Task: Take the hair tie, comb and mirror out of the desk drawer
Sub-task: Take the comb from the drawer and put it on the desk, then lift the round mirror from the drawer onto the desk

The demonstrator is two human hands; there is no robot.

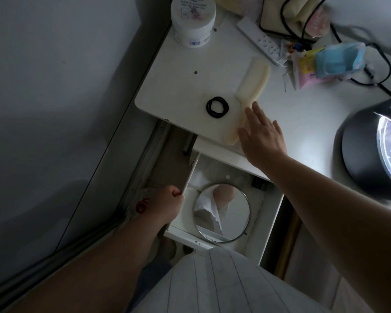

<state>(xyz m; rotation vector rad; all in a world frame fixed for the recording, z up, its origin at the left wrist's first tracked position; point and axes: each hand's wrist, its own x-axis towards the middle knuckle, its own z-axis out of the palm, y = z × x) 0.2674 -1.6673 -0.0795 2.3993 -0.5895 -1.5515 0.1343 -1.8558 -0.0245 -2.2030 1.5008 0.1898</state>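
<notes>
2 of 3 items already lying on desk top [181, 64]: black hair tie [217, 104] and cream comb [251, 91], just beside each other. Round mirror [221, 212] lying flat in open drawer [271, 213], not yet taken. We are gripping drawer's left edge with left hand [165, 204], fingers curled shut on it, likely steadying drawer. Right hand [262, 136] hovering flat, fingers spread, holding nothing, beside comb's near end. Crowding far side: white jar [192, 20], remote [259, 39], cables, blue packet [339, 59], black lamp [370, 145]. Nothing lying over mirror.
</notes>
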